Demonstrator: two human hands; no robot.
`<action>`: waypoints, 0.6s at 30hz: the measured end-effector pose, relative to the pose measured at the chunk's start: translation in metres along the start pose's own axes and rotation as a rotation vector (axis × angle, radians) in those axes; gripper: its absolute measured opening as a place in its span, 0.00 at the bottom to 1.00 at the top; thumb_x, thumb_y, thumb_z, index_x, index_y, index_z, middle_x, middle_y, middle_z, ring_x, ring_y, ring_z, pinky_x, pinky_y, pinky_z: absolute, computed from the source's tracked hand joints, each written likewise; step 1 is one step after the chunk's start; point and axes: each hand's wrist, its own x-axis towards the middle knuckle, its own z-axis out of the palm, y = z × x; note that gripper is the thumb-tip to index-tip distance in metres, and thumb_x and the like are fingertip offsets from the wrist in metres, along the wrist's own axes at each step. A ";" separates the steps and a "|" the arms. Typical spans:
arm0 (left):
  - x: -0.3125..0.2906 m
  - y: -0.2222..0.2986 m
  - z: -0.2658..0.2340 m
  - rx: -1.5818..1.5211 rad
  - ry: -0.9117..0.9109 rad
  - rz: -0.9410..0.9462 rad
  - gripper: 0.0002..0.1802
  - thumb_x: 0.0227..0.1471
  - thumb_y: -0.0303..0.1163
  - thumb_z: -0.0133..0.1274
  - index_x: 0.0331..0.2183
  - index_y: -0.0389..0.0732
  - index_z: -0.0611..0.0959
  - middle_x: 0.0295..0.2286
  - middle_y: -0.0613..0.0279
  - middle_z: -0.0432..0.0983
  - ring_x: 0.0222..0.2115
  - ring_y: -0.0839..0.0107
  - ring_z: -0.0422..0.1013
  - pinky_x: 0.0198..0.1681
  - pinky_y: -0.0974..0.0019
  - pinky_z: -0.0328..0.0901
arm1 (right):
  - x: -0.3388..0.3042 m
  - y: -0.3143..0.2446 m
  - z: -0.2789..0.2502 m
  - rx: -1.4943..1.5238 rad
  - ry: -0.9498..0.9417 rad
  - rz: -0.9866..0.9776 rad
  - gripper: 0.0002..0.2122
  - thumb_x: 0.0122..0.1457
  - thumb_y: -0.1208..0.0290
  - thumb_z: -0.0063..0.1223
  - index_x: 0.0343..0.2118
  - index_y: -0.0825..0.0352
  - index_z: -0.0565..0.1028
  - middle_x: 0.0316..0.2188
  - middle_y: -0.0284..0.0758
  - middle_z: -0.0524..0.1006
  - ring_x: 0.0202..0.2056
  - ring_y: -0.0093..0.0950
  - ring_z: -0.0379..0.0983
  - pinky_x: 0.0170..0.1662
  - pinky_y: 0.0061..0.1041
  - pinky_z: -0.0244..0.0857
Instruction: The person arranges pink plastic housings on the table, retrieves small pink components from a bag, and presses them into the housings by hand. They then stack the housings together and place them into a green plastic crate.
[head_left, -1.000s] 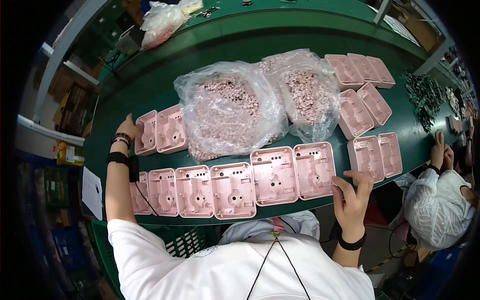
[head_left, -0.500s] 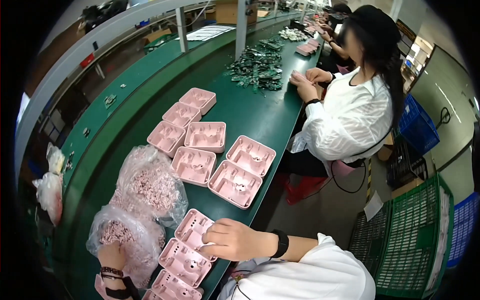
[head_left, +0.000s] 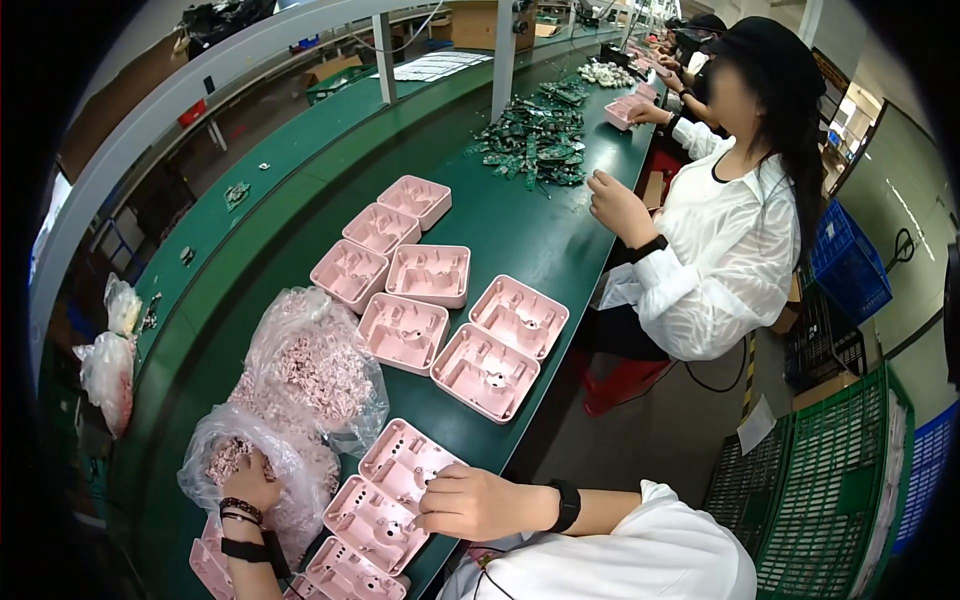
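Observation:
My left hand (head_left: 252, 486) reaches into the open mouth of a clear plastic bag (head_left: 205, 445) of small pink plastic parts (head_left: 228, 458); its fingertips are hidden among them. Beside it, my right hand (head_left: 482, 503) rests with curled fingers at the right edge of the near pink plastic shells. What its fingertips hold, if anything, is hidden. One open pink shell (head_left: 385, 458) lies just beyond those fingers, and a second pink shell (head_left: 362, 520) sits directly left of them. A third pink shell (head_left: 345, 572) is closer to me, partly cut off by the lower edge.
Behind the first bag slumps another clear bag (head_left: 318, 375) of pink parts. Several open pink shells (head_left: 487, 372) stand farther along the green bench (head_left: 560, 235). Green circuit boards (head_left: 535, 140) are heaped beyond. A co-worker (head_left: 715, 235) sits at the right, touching a pink shell (head_left: 630, 103).
My left hand has shifted up and right in the bag. My right hand has moved slightly right and down across the shells. The co-worker's hands have parted, one reaching to a far shell.

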 end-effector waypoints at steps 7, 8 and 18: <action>0.027 -0.049 0.042 -0.460 0.114 0.071 0.32 0.39 0.32 0.51 0.49 0.40 0.64 0.40 0.40 0.67 0.44 0.45 0.64 0.45 0.55 0.61 | 0.012 -0.006 0.005 -0.013 -0.093 -0.060 0.08 0.44 0.73 0.49 0.30 0.64 0.71 0.25 0.30 0.69 0.27 0.26 0.66 0.31 0.22 0.59; 0.029 -0.040 0.030 -0.320 0.233 0.168 0.28 0.40 0.31 0.50 0.47 0.39 0.66 0.37 0.41 0.70 0.42 0.48 0.65 0.44 0.56 0.61 | 0.013 -0.006 0.004 -0.013 -0.076 -0.050 0.08 0.43 0.73 0.50 0.29 0.64 0.71 0.24 0.30 0.69 0.26 0.26 0.66 0.30 0.22 0.59; 0.027 -0.045 -0.001 -0.574 0.627 -0.131 0.14 0.47 0.39 0.50 0.35 0.42 0.73 0.27 0.48 0.74 0.29 0.58 0.71 0.33 0.62 0.65 | 0.021 -0.015 0.007 0.037 -0.113 -0.025 0.10 0.40 0.76 0.56 0.29 0.63 0.73 0.22 0.29 0.69 0.23 0.27 0.66 0.30 0.25 0.58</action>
